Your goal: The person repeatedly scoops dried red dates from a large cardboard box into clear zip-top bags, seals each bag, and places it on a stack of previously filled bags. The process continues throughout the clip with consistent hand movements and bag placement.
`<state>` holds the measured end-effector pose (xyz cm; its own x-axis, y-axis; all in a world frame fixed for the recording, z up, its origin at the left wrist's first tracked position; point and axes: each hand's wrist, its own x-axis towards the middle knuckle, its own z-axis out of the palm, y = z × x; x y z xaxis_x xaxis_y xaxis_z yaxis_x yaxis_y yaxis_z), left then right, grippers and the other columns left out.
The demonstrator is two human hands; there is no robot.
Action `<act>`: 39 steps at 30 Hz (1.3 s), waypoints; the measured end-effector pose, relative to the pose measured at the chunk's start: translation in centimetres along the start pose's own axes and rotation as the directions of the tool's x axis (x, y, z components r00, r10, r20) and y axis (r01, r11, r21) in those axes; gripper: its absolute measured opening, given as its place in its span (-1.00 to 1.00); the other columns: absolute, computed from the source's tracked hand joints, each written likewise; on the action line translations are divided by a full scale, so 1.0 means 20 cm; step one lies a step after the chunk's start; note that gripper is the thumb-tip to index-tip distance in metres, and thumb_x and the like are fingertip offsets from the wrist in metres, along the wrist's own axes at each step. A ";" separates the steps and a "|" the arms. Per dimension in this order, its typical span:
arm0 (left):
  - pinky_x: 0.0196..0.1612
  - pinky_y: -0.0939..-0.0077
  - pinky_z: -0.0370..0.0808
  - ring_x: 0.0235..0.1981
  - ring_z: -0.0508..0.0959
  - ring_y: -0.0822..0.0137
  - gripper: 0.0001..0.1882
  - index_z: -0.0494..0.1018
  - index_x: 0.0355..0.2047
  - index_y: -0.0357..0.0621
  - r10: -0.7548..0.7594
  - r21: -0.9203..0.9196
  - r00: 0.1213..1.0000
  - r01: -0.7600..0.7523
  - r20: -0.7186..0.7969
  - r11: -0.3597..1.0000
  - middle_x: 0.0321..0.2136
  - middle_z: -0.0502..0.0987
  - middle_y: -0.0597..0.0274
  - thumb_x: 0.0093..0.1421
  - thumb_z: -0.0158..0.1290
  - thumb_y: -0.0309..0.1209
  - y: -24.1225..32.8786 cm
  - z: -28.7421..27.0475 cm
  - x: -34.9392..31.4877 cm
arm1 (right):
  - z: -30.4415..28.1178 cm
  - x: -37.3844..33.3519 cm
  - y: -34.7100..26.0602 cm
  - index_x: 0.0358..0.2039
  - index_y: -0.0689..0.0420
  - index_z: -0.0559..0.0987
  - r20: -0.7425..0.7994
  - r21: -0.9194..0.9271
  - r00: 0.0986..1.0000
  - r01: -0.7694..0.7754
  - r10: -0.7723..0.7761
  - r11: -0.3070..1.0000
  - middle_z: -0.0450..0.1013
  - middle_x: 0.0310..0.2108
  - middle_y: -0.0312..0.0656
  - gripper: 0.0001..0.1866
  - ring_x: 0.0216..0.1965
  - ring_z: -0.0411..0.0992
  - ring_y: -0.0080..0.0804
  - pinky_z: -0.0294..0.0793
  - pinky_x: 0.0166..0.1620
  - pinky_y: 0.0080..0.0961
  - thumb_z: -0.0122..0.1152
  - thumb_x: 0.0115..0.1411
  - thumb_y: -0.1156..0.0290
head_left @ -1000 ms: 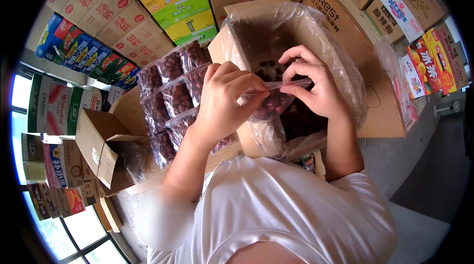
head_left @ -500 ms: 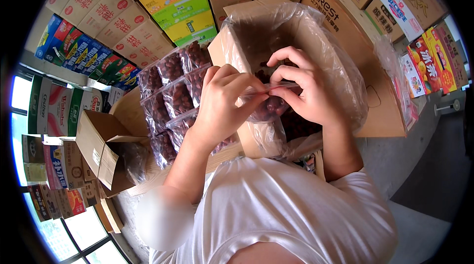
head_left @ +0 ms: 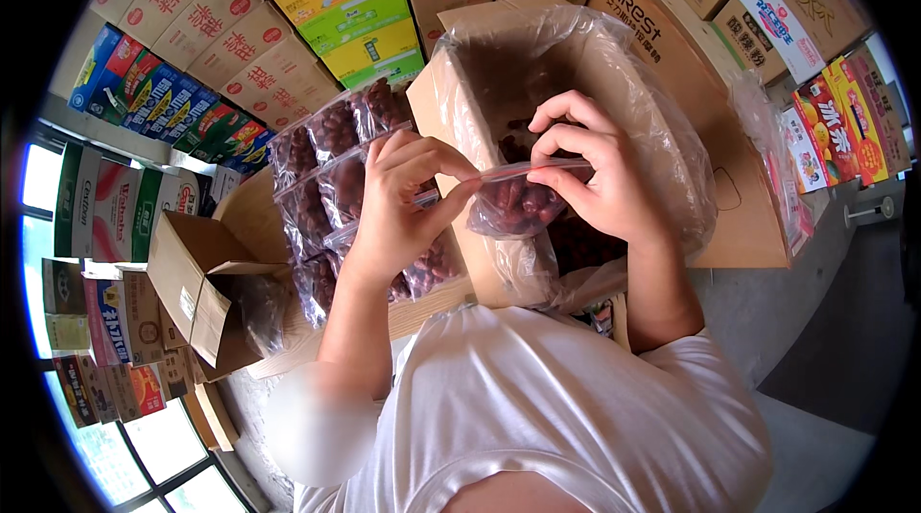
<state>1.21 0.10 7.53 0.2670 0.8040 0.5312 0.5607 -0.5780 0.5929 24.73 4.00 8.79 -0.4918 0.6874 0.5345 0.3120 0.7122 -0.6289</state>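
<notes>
A clear zip bag of dark red dried dates [head_left: 519,203] hangs by its top strip between my two hands. My left hand [head_left: 408,191] pinches the left end of the strip with thumb and forefinger. On the strip's right part, my right hand [head_left: 597,163] pinches with thumb and forefinger, other fingers curled above. Below and behind the bag stands a cardboard box [head_left: 434,100] lined with a clear plastic sheet [head_left: 662,119], with loose dates [head_left: 585,249] inside. Left of it, several filled bags of dates [head_left: 331,129] lie in rows, partly hidden by my left hand.
The filled bags rest on a wooden table [head_left: 422,314]. An opened cardboard carton [head_left: 197,292] with crumpled clear plastic [head_left: 261,311] is at the left. Stacked cartons [head_left: 230,28] line the back and left. A large flat carton [head_left: 734,215] stands right of the lined box.
My left hand has slid left along the bag's top strip, away from my right hand. The strip is now stretched out, and more of the bag shows.
</notes>
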 end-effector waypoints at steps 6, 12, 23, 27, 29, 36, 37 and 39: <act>-0.13 0.38 0.31 -0.34 0.51 0.28 -0.87 0.56 -0.49 -0.14 0.024 -0.031 1.000 -0.024 0.001 0.999 -0.45 0.61 0.26 -0.09 0.27 -0.53 0.00 0.03 0.02 | 0.00 0.01 -0.02 -0.54 0.19 0.48 0.006 -0.029 1.000 0.027 -0.027 0.999 0.41 -0.31 -0.23 -0.81 -0.31 0.39 -0.23 0.37 -0.24 -0.36 0.37 -0.13 0.58; -0.11 0.40 0.25 -0.33 0.48 0.31 -0.84 0.57 -0.46 -0.07 -0.005 -0.099 1.000 0.006 0.007 0.995 -0.43 0.59 0.37 -0.13 0.27 -0.49 -0.02 0.08 0.01 | 0.01 0.01 -0.03 -0.54 0.19 0.47 0.003 -0.017 0.999 0.032 -0.032 0.999 0.41 -0.31 -0.22 -0.81 -0.30 0.40 -0.22 0.37 -0.24 -0.35 0.36 -0.13 0.58; -0.17 0.38 0.33 -0.38 0.50 0.22 -0.87 0.53 -0.48 -0.16 0.062 -0.107 0.998 -0.062 0.000 0.992 -0.45 0.58 0.22 -0.09 0.24 -0.55 -0.02 0.12 0.04 | 0.02 0.02 -0.03 -0.54 0.19 0.47 0.007 -0.010 0.999 0.045 -0.045 0.999 0.41 -0.31 -0.22 -0.80 -0.29 0.40 -0.21 0.38 -0.22 -0.35 0.37 -0.14 0.58; -0.17 0.38 0.33 -0.37 0.50 0.24 -0.86 0.54 -0.47 -0.15 0.041 -0.110 0.999 -0.037 0.034 0.993 -0.44 0.58 0.23 -0.09 0.25 -0.53 -0.03 0.10 0.03 | -0.01 -0.01 -0.02 -0.53 0.19 0.48 0.012 -0.009 1.000 -0.024 0.024 1.000 0.41 -0.32 -0.23 -0.80 -0.29 0.40 -0.22 0.38 -0.23 -0.36 0.37 -0.13 0.58; -0.17 0.39 0.33 -0.37 0.50 0.26 -0.86 0.55 -0.47 -0.15 0.039 -0.144 0.998 -0.032 0.047 0.989 -0.44 0.59 0.24 -0.08 0.26 -0.53 -0.03 0.10 0.04 | -0.02 -0.01 -0.01 -0.53 0.19 0.48 0.037 -0.028 0.999 -0.004 0.005 1.000 0.41 -0.32 -0.23 -0.80 -0.29 0.40 -0.22 0.38 -0.24 -0.36 0.37 -0.14 0.58; -0.12 0.38 0.29 -0.34 0.50 0.30 -0.87 0.58 -0.46 -0.07 -0.038 -0.198 0.997 0.049 0.060 0.979 -0.46 0.58 0.35 -0.07 0.28 -0.51 -0.02 0.16 0.04 | -0.01 -0.01 -0.02 -0.53 0.21 0.48 -0.047 -0.018 0.999 -0.017 0.016 1.000 0.40 -0.35 -0.22 -0.80 -0.30 0.40 -0.23 0.39 -0.23 -0.35 0.39 -0.11 0.57; -0.08 0.36 0.26 -0.31 0.49 0.30 -0.85 0.59 -0.45 -0.03 -0.061 -0.193 0.996 0.074 0.071 0.979 -0.46 0.57 0.39 -0.09 0.29 -0.49 -0.02 0.15 0.04 | -0.02 -0.02 0.00 -0.53 0.21 0.49 -0.029 -0.021 1.000 -0.009 0.009 1.000 0.40 -0.35 -0.22 -0.80 -0.29 0.40 -0.23 0.39 -0.23 -0.35 0.39 -0.10 0.56; -0.09 0.37 0.26 -0.32 0.49 0.30 -0.85 0.59 -0.46 -0.04 -0.082 -0.179 0.996 0.088 0.041 0.980 -0.47 0.57 0.40 -0.09 0.32 -0.46 -0.03 0.16 0.03 | -0.05 -0.03 0.04 -0.53 0.22 0.49 0.007 -0.028 1.000 0.004 -0.004 1.000 0.40 -0.35 -0.22 -0.80 -0.29 0.40 -0.23 0.39 -0.22 -0.36 0.41 -0.10 0.55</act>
<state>3.55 1.34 5.67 0.2523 0.8537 0.4555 0.4329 -0.5206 0.7359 26.05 4.33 8.43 -0.4986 0.6837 0.5329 0.3325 0.7186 -0.6108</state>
